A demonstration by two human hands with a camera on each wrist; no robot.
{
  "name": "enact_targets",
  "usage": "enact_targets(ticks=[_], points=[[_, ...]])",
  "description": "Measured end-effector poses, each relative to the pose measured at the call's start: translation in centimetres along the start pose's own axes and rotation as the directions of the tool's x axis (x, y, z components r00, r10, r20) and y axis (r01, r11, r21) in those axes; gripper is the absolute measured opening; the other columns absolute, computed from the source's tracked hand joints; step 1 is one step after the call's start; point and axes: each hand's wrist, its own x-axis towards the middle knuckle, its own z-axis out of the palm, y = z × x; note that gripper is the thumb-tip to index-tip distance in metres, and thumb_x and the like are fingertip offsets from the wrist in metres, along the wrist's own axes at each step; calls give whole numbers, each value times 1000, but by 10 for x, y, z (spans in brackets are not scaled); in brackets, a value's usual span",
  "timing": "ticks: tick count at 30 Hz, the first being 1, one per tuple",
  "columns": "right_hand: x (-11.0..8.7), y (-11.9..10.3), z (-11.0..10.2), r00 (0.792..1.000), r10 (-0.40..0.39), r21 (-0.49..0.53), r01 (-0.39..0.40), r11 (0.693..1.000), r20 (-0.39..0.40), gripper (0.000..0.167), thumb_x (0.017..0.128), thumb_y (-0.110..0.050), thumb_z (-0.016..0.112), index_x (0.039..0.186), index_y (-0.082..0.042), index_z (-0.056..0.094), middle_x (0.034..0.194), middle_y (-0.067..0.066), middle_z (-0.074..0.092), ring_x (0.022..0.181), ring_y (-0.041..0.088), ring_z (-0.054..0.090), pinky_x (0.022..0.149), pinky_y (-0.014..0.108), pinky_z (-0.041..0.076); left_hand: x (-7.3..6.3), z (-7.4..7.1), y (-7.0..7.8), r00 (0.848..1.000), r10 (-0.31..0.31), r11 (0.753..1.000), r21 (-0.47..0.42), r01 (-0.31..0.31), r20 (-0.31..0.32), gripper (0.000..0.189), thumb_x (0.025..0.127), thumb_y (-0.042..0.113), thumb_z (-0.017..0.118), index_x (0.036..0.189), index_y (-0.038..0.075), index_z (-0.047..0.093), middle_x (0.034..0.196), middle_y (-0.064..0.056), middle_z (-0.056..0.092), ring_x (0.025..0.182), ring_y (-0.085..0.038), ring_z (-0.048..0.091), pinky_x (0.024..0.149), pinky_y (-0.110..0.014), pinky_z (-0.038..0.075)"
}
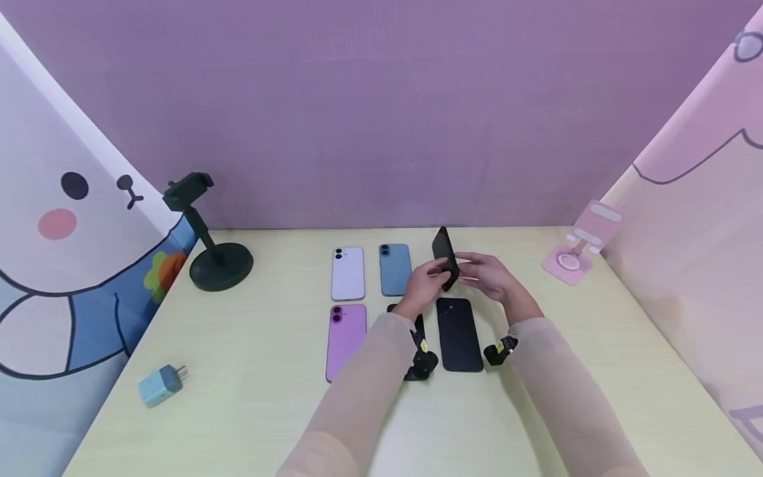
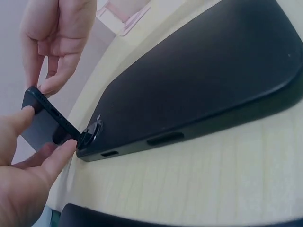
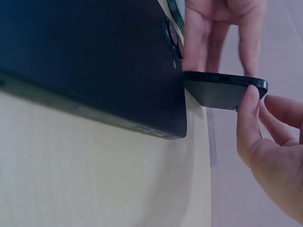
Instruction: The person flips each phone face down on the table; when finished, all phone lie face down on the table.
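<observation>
A black phone [image 1: 444, 250] is tilted up off the table at the back of the group, its lower edge facing me. My left hand [image 1: 424, 286] pinches it between thumb and fingers, seen also in the left wrist view as the left hand [image 2: 23, 175]. On the phone's right side, my right hand [image 1: 490, 277] pinches a corner; the right wrist view shows this right hand [image 3: 279, 142] at the edge with the port. Just in front lies another black phone [image 1: 459, 334], face down. My left forearm partly covers a further dark phone [image 1: 420, 324].
White [image 1: 348, 273], blue [image 1: 395, 269] and purple [image 1: 346, 338] phones lie backs up to the left. A dark green phone stand [image 1: 220, 266] is at the back left, a pink folding stand [image 1: 569, 263] at the back right. A blue charger plug [image 1: 161, 385] lies front left.
</observation>
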Motion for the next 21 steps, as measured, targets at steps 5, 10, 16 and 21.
enact_targets(ticks=[5, 10, 16, 21], points=[[-1, -1, 2, 1000, -30, -10, 30, 999, -3, 47, 102, 2, 44, 147, 8, 33, 130, 25, 48, 113, 26, 57, 101, 40, 42, 2, 5, 2, 999, -35, 990, -139, 34, -5, 40, 98, 17, 62, 137, 17, 58, 125, -11, 58, 99, -21, 65, 78, -30, 55], [-2, 0, 4, 999, -42, 3, 42, 999, -18, 46, 101, 4, 43, 146, 8, 34, 122, 20, 52, 125, 40, 45, 100, 38, 44, 3, 8, 3, 999, -42, 981, -190, 39, -11, 40, 98, 13, 61, 137, 15, 58, 125, -15, 59, 95, -24, 67, 78, -30, 56], [-1, 2, 5, 998, -67, 19, 67, 998, -22, 46, 101, 4, 44, 146, 9, 33, 112, 12, 57, 122, 37, 50, 99, 38, 44, 4, 8, 3, 999, -37, 982, -186, 32, -22, 39, 97, 11, 62, 136, 14, 60, 124, -14, 60, 98, -22, 66, 79, -29, 55], [3, 9, 6, 998, -63, -10, 63, 998, -29, 45, 102, 1, 45, 145, 9, 35, 125, 22, 53, 111, 25, 58, 99, 40, 44, 3, 5, 5, 1000, -6, 988, -157, 2, -25, 41, 96, 17, 64, 136, 13, 58, 118, -10, 63, 97, -20, 66, 80, -31, 55]])
